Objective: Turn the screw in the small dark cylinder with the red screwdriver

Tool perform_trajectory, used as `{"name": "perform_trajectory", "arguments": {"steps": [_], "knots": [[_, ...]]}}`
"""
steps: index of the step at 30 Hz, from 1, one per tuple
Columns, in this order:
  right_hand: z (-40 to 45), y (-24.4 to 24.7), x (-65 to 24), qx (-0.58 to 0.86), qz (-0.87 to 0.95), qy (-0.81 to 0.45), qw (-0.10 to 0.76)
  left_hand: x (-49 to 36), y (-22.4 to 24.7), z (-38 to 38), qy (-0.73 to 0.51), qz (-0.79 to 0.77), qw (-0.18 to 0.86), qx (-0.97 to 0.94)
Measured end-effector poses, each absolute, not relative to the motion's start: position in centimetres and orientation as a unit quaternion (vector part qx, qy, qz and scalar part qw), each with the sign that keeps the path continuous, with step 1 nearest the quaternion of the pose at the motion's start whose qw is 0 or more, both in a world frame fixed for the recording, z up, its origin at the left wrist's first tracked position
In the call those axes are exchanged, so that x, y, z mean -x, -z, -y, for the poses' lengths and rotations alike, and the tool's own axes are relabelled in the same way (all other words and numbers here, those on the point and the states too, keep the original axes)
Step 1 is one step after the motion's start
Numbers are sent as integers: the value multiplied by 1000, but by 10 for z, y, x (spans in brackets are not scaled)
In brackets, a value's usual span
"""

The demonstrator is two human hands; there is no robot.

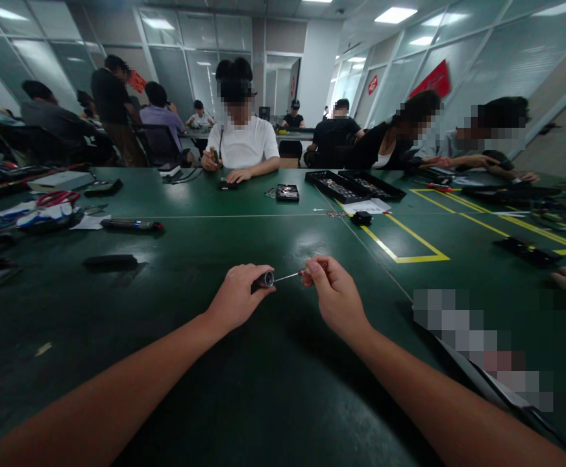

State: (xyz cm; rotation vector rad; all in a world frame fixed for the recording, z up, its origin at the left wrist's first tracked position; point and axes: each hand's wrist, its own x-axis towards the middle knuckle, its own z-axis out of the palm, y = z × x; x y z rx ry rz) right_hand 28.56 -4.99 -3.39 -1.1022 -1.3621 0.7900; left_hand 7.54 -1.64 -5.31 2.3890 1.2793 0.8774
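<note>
1. Left hand [237, 295] pinches a short black cylinder [265, 279] between its fingers.
2. Right hand [334, 292] grips a thin, reddish-handled metal screwdriver [287, 277] — tip at the cylinder's rim (contact unclear).
3. Dark-green tabletop [258, 389] surrounds the fingers; yellow tape edging [422, 259] lies well beyond.

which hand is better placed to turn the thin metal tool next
Probably the right hand: its fingers grip the screwdriver-like tool, which points toward the dark cylinder. The left hand is occupied holding that cylinder.
</note>
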Motion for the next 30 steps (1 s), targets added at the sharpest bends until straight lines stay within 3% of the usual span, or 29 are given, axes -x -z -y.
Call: {"name": "perform_trajectory", "arguments": {"steps": [30], "knots": [[60, 33, -283, 481, 635, -255, 548, -75, 48, 18, -328, -447, 112, -824]]}}
